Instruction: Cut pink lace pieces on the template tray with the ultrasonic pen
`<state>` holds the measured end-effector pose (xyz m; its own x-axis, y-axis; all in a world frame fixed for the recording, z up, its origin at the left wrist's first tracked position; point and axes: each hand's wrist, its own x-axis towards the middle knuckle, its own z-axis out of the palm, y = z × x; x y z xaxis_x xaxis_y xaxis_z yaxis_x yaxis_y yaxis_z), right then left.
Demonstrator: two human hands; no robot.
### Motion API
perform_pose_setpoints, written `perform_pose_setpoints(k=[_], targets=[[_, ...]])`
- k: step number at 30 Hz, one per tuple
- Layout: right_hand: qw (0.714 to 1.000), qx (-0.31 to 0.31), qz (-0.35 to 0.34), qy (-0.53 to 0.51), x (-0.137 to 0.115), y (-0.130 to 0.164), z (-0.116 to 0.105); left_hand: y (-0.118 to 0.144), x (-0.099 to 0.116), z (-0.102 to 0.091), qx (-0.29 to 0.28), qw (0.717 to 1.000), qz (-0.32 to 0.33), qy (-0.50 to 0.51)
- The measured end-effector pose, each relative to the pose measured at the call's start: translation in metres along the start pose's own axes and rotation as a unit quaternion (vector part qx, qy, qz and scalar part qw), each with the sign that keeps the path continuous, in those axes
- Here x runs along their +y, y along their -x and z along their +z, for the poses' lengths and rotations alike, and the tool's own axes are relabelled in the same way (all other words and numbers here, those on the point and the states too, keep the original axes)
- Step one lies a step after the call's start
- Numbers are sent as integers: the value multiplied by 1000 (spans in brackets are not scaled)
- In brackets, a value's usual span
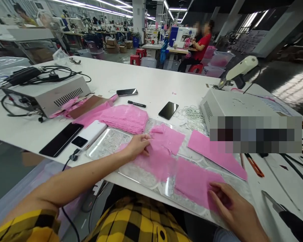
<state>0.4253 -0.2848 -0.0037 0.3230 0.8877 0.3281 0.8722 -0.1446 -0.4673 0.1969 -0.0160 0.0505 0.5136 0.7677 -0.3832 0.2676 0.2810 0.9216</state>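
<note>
My left hand (138, 147) is closed in a pinch on the edge of a thin, sheer pink fabric piece (159, 164), which lies partly over the clear plastic box lid (135, 173). At lower right, my right hand (232, 203) has its thumb and fingers apart, touching the right end of another pink fabric piece (195, 181). Behind them is a smaller pink piece (173, 137) with a folded bit on top. A stiff pink panel (212, 151) lies to the right. Beyond my left hand sits a layered stack of pink fabric (126, 117).
Grey machine boxes (53, 94) (242, 104) flank the table. Phones (168, 110), a marker (136, 104), a white power bank (91, 134) and tangled string (193, 116) lie around. An orange cutter (254, 165) and a black-handled blade (290, 211) are at right. A person in red sits beyond.
</note>
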Motion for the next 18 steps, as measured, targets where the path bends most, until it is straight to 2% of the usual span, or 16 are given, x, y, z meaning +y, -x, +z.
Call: perform_pose_setpoints(k=[3, 6, 9, 13, 18], targets=[[1000, 0, -3, -11, -15, -14, 2, 14, -12, -18, 25, 999, -18, 43], [998, -40, -18, -39, -42, -40, 12, 21, -18, -20, 25, 998, -23, 60], [997, -69, 3, -46, -65, -69, 27, 22, -21, -19, 14, 998, -17, 53], [991, -125, 28, -35, -77, -95, 44, 22, -24, -23, 3, 1000, 11, 5], [989, -141, 21, -45, -80, -107, 41, 30, -29, -38, 25, 988, 87, -127]])
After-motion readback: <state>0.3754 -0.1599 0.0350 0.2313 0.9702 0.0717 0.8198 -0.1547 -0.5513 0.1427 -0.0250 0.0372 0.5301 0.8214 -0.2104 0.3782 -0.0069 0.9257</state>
